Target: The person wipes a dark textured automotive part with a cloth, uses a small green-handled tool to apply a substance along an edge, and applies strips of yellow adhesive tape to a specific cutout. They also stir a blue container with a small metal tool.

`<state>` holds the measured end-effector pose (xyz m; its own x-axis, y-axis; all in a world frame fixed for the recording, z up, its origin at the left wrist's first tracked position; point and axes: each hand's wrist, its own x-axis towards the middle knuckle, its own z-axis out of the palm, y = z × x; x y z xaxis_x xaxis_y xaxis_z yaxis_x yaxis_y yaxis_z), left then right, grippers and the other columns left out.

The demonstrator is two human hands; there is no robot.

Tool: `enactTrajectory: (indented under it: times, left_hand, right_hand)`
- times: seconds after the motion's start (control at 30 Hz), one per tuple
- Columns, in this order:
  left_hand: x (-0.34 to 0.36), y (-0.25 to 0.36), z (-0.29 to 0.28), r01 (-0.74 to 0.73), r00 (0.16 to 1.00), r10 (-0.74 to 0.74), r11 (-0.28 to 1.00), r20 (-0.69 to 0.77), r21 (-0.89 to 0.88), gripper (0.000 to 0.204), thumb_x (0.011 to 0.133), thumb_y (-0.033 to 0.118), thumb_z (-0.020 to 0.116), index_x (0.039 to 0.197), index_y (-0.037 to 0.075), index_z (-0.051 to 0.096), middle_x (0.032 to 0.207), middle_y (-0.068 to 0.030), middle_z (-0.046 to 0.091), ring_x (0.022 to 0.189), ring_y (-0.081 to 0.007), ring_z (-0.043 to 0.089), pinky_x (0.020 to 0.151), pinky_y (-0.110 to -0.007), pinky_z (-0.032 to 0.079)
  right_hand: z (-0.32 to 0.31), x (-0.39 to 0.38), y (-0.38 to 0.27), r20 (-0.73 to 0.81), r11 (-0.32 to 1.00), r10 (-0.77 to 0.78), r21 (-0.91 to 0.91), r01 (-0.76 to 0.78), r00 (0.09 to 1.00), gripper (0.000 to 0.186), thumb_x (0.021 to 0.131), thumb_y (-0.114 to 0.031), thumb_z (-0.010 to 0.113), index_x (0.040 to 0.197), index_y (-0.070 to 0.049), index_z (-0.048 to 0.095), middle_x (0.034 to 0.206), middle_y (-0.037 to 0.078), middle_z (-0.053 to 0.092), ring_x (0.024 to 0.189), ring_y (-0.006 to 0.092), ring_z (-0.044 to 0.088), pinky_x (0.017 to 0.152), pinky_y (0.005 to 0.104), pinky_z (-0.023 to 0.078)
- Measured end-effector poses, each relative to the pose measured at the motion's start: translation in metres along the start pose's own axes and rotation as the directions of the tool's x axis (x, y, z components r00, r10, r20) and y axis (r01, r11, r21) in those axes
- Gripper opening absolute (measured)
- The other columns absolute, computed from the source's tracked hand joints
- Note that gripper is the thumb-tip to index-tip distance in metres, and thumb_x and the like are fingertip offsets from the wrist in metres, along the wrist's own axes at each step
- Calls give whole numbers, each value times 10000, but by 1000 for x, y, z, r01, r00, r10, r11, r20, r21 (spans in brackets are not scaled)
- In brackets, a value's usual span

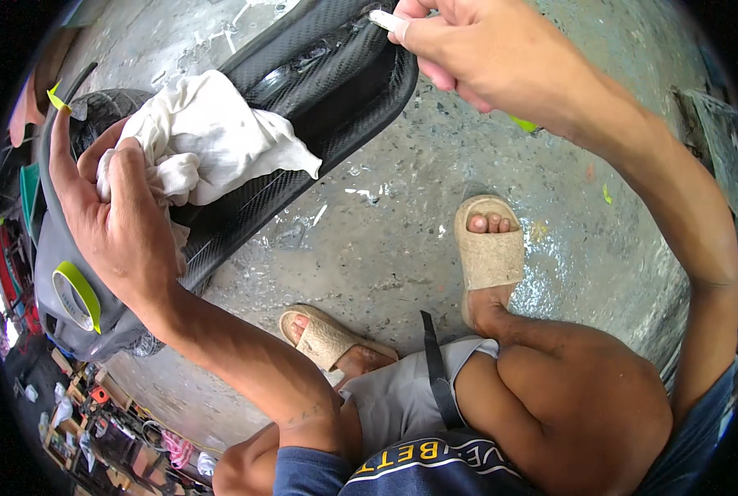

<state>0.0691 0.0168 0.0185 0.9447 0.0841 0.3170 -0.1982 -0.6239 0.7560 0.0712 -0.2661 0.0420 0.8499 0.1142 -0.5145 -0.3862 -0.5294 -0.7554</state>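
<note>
My left hand [121, 215] is closed around a crumpled white cloth [212, 136]. The cloth lies over a long black panel [328, 124] with a woven carbon-fibre look. At my left index fingertip is a small yellow-green strip of tape [57, 97]. My right hand [485, 58] pinches a slim white tool [383, 20], whose kind I cannot make out, with its tip at the panel's far right end. Near my left wrist, a yellow-green tape roll [77, 296] sits on a dark grey rounded surface [51, 264].
Wet grey concrete floor [361, 248] with white scraps and yellow-green bits spreads under the panel. My feet, in tan slippers [491, 248], stand close to it. Cluttered shelves [96, 422] line the lower left, and a sheet-like object [712, 140] leans at the right.
</note>
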Motion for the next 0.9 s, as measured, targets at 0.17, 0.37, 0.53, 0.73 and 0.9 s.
enactTrajectory:
  times: [0.17, 0.37, 0.53, 0.73, 0.9]
  left_hand:
    - [-1, 3, 4, -4, 1000, 4, 1000, 12, 1, 598, 970, 83, 629, 1532, 57, 426, 1164, -145, 669, 730, -59, 575, 618, -201, 459]
    - [1, 6, 0, -13, 1000, 13, 1000, -7, 15, 608, 970, 101, 653, 1532, 53, 427, 1169, -152, 674, 754, -70, 583, 627, -203, 458]
    - [-10, 17, 9, -120, 993, 121, 991, -2, 52, 685, 950, 154, 734, 1535, 24, 403, 1213, -188, 674, 946, -157, 659, 765, -244, 519]
    - [-20, 13, 8, -237, 971, 237, 964, 16, 122, 878, 850, 18, 824, 1571, 13, 323, 1084, -163, 696, 963, -181, 670, 847, -277, 539]
    - [-31, 42, 16, -278, 959, 276, 960, -60, -34, 829, 873, -46, 777, 1570, 18, 334, 1048, -139, 674, 860, -145, 647, 762, -267, 561]
  right_hand:
    - [15, 22, 60, -143, 931, -362, 0, 366, 921, 229, 1067, -216, 551, 926, -36, 538, 663, 12, 532, 576, 114, 497, 530, 318, 400]
    - [6, 20, 61, -34, 936, -334, 104, 336, 942, 168, 1055, -215, 576, 1064, -49, 557, 690, -5, 539, 583, 82, 489, 534, 277, 394]
    - [-9, 2, 80, 5, 941, -273, 211, 266, 962, 207, 1044, -214, 597, 1178, -59, 572, 711, -19, 545, 589, 55, 482, 538, 242, 390]
    - [-7, -10, 103, -1, 903, -239, 368, 222, 971, 319, 1032, -213, 622, 1316, -71, 591, 738, -36, 552, 597, 23, 474, 541, 200, 384]
    - [-3, -34, 97, 115, 866, -231, 476, 151, 966, 428, 1022, -194, 628, 1431, -81, 569, 742, -37, 555, 593, 14, 480, 531, 184, 386]
